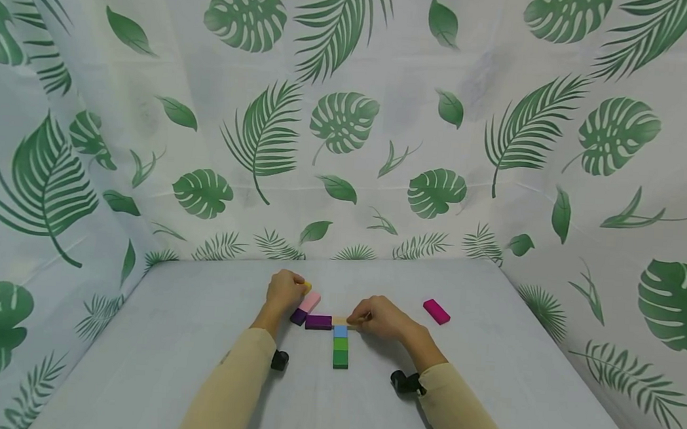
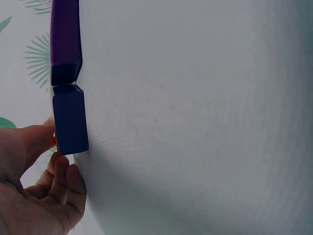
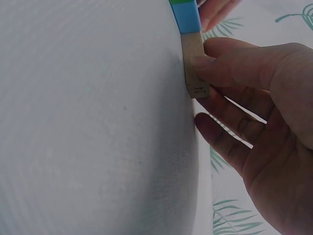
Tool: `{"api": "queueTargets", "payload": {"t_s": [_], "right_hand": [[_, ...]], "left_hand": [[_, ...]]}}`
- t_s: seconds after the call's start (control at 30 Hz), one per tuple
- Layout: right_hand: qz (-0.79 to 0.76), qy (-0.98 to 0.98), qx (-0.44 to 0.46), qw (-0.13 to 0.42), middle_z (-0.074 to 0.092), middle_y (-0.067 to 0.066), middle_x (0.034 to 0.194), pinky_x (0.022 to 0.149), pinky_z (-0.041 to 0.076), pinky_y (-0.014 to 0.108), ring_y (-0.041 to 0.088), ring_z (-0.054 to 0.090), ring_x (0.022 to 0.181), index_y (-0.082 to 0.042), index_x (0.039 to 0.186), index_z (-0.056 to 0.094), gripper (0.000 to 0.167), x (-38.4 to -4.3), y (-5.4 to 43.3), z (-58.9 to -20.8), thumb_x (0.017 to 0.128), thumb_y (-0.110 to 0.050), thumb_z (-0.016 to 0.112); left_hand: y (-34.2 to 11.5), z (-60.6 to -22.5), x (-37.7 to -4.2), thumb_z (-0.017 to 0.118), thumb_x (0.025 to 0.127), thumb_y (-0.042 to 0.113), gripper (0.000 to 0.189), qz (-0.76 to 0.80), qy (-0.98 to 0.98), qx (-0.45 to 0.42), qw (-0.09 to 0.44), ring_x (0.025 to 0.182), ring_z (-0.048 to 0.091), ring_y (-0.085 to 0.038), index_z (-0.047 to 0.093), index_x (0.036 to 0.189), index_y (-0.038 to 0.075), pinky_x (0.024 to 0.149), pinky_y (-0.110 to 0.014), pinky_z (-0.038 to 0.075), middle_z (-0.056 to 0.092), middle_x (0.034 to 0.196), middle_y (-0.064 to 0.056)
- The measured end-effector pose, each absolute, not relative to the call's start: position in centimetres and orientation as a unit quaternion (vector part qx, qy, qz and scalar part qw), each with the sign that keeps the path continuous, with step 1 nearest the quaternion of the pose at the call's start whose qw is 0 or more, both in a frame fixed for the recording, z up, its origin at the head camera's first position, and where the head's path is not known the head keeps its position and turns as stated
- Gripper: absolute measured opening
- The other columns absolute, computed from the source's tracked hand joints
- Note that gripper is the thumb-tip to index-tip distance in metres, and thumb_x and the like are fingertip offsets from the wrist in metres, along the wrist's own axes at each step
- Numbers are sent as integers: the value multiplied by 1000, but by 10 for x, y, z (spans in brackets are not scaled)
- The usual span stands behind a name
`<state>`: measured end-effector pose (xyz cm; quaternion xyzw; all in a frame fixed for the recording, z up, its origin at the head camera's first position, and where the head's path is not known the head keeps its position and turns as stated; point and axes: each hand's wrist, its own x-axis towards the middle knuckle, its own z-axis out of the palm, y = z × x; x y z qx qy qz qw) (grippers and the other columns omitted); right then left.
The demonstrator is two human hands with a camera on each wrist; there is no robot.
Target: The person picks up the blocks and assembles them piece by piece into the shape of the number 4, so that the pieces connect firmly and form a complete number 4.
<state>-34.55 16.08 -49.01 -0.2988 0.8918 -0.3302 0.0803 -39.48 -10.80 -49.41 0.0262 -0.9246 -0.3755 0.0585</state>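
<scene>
My left hand [image 1: 284, 291] pinches a yellow block [image 1: 307, 286] at the upper end of a slanted line. Below it in that line come a pink block [image 1: 310, 302] and a dark purple block [image 1: 298, 317]. The left wrist view shows only an orange-yellow sliver between thumb and fingers, behind the dark block's end. A purple block [image 1: 318, 322] lies level beside the line. To its right, my right hand [image 1: 381, 318] pinches a plain wooden block [image 3: 193, 56] marked 24 between thumb and fingers. From this wooden block, a light blue block [image 1: 341, 332] leads down toward me.
Below the light blue block follow a light green block [image 1: 341, 344] and a darker green block [image 1: 340, 359]. One magenta block [image 1: 436, 311] lies apart at the right. The white table [image 1: 163, 361] meets a leaf-patterned cloth [image 1: 378, 230] at its back and sides.
</scene>
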Motion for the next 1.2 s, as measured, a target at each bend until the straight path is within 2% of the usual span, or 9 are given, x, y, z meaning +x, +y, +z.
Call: {"api": "queueTargets", "payload": {"t_s": [0.23, 0.63, 0.73, 0.87, 1.03, 1.2], "right_hand": [[-332, 890, -303, 74, 79, -1, 107, 93, 56, 46, 20, 67, 107, -10, 105, 84, 20, -347, 161, -492, 91, 1, 75], [-339, 887, -304, 77, 79, -1, 108, 92, 56, 43, 17, 67, 105, -10, 106, 84, 21, -347, 162, -491, 91, 1, 74], [-341, 886, -303, 79, 79, -1, 108, 92, 56, 42, 16, 67, 105, -10, 106, 84, 21, -346, 161, -491, 91, 1, 74], [-340, 887, -299, 83, 79, 0, 108, 93, 56, 45, 18, 67, 106, -10, 106, 83, 22, -346, 162, -491, 91, 2, 73], [-338, 890, -295, 86, 79, -1, 109, 96, 56, 47, 20, 67, 108, -10, 107, 83, 22, -346, 162, -491, 91, 2, 73], [-340, 889, -294, 85, 78, 0, 108, 96, 56, 48, 20, 67, 108, -11, 106, 84, 23, -345, 162, -491, 91, 3, 73]], "left_hand": [[-104, -494, -395, 74, 95, 15, 22, -361, -931, 22, 53, 107, 73, -32, 80, 113, 4, 88, -44, 59, 78, 114, -14], [-101, -489, -394, 73, 94, 14, 23, -344, -937, 13, 51, 99, 73, -26, 80, 114, 4, 81, -39, 59, 78, 112, -13], [-101, -490, -394, 72, 94, 14, 23, -340, -939, 10, 50, 94, 73, -25, 80, 113, 4, 76, -36, 58, 79, 111, -12], [-101, -489, -395, 72, 94, 14, 23, -336, -941, 11, 47, 93, 72, -24, 80, 113, 4, 74, -34, 57, 78, 111, -12], [-99, -488, -394, 72, 94, 15, 22, -335, -941, 13, 45, 100, 71, -25, 80, 112, 5, 79, -37, 57, 78, 114, -12], [-98, -488, -395, 72, 93, 14, 20, -335, -941, 12, 46, 94, 70, -24, 82, 109, 6, 73, -34, 55, 78, 114, -11]]}}
